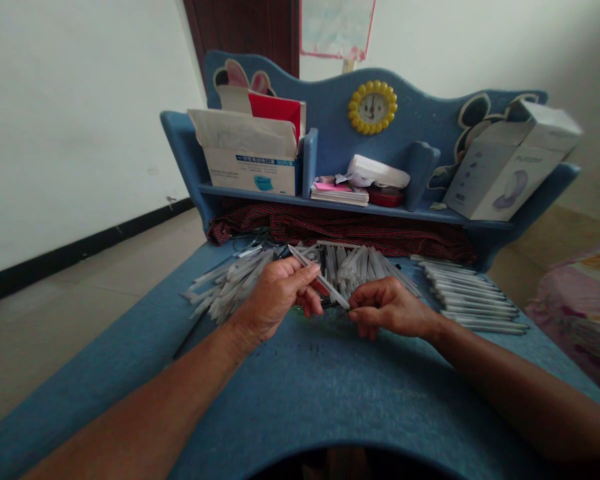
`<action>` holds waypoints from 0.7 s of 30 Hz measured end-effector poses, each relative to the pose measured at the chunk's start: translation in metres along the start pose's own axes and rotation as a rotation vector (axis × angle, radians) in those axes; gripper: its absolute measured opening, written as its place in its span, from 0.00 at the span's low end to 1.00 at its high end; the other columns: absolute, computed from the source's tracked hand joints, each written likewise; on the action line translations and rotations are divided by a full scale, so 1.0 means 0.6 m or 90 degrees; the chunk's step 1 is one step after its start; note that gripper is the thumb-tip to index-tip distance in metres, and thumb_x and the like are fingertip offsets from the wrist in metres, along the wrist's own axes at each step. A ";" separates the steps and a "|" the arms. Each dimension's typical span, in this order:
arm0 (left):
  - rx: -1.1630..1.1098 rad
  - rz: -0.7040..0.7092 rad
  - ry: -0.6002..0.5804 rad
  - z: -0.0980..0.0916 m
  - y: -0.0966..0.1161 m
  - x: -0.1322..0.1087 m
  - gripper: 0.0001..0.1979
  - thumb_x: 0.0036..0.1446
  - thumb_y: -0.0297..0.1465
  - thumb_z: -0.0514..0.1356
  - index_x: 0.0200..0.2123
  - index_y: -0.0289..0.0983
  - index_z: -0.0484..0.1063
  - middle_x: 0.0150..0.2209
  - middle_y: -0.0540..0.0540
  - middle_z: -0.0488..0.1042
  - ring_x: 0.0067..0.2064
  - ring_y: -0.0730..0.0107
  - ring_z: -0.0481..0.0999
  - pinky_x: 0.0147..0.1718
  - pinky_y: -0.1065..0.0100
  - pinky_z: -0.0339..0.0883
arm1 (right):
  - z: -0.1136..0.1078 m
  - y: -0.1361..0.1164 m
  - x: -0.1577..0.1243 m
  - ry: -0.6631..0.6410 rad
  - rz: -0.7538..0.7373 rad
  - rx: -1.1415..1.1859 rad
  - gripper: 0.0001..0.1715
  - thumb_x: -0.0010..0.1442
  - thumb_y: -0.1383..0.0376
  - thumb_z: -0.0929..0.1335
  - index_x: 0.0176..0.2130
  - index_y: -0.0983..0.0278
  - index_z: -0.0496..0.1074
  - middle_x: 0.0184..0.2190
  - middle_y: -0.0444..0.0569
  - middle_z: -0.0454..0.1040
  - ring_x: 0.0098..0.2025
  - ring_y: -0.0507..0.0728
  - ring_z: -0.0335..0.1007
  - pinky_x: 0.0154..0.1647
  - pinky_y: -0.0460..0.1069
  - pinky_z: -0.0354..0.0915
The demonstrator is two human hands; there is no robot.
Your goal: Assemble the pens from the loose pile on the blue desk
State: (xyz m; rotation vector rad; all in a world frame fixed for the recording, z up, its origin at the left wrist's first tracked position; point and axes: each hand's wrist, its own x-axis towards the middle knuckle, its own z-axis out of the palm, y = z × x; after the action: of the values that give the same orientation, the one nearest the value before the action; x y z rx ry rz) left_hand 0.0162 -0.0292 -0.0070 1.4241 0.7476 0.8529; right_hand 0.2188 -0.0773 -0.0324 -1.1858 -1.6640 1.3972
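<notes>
A slim, whitish translucent tube (335,294), looking like a pen barrel, slants down to the right above the desk. My left hand (276,293) is closed on its upper part between thumb and fingers. At the tube's lower end, my right hand (391,308) is pinched shut; any small part between its fingertips is hidden. Behind my left hand lies a loose pile of similar pale tubes (230,283). Another bundle of tubes (360,265) sits behind the gap between my hands. To the right, pens (480,301) with pale barrels lie side by side in a row.
The blue desk (300,400) has a raised shelf (400,212) at its back. On it stand a mask box (253,163), a stack of paper (339,193) and a white box (510,167). A dark red checked cloth (330,223) lies beneath the shelf.
</notes>
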 end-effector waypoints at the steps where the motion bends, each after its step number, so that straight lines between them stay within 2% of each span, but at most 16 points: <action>1: 0.001 0.000 0.001 0.000 0.000 0.000 0.08 0.58 0.32 0.56 0.29 0.33 0.64 0.17 0.46 0.73 0.18 0.72 0.71 0.17 0.74 0.61 | 0.000 0.001 0.000 0.002 -0.001 0.001 0.11 0.52 0.61 0.71 0.28 0.67 0.69 0.16 0.41 0.71 0.16 0.47 0.66 0.16 0.41 0.62; 21: -0.025 -0.001 0.000 -0.004 -0.010 0.006 0.10 0.57 0.33 0.57 0.27 0.34 0.64 0.17 0.46 0.73 0.17 0.70 0.72 0.15 0.74 0.61 | 0.002 0.000 0.000 0.017 0.010 0.005 0.14 0.53 0.58 0.70 0.30 0.67 0.69 0.17 0.42 0.72 0.17 0.47 0.66 0.17 0.41 0.62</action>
State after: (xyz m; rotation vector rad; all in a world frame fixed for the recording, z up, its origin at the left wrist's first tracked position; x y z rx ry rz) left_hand 0.0162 -0.0247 -0.0130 1.3888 0.7277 0.8625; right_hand 0.2175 -0.0780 -0.0326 -1.2101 -1.6326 1.3896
